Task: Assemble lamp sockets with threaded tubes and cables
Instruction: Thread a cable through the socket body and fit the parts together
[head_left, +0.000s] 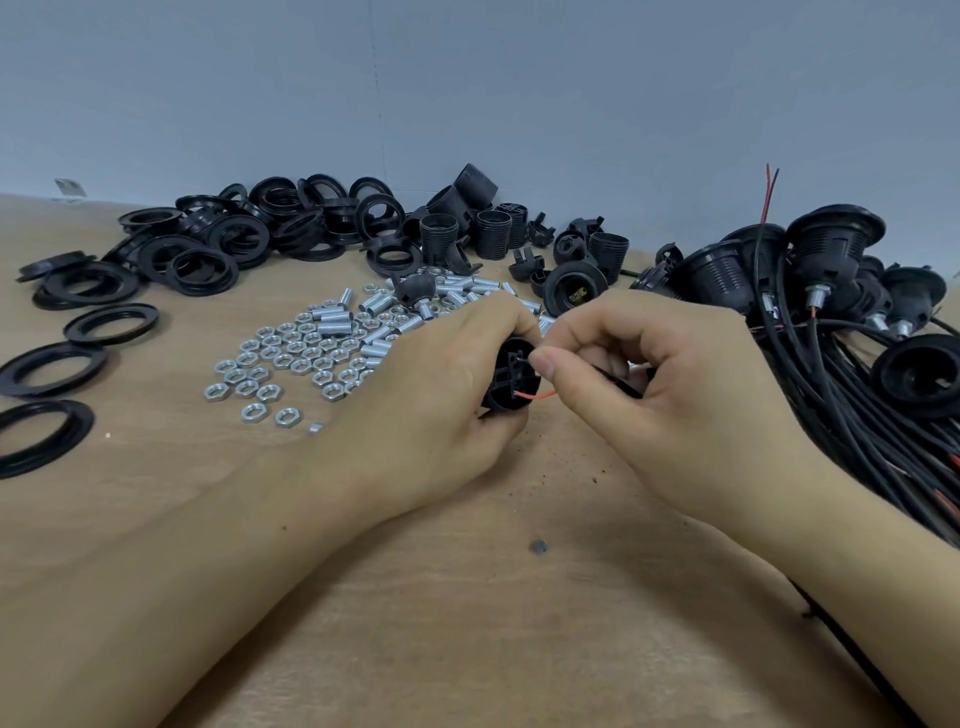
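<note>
Over the brown wooden surface (467, 597), the left hand (441, 395) curls around a black plastic lamp socket body (511, 382), held just above the wood. The right hand (660, 384) pinches a thin black cable (615, 382) at the socket, where a red wire (535, 396) enters. Silver hex nuts (285, 358) lie just beside the left hand.
</note>
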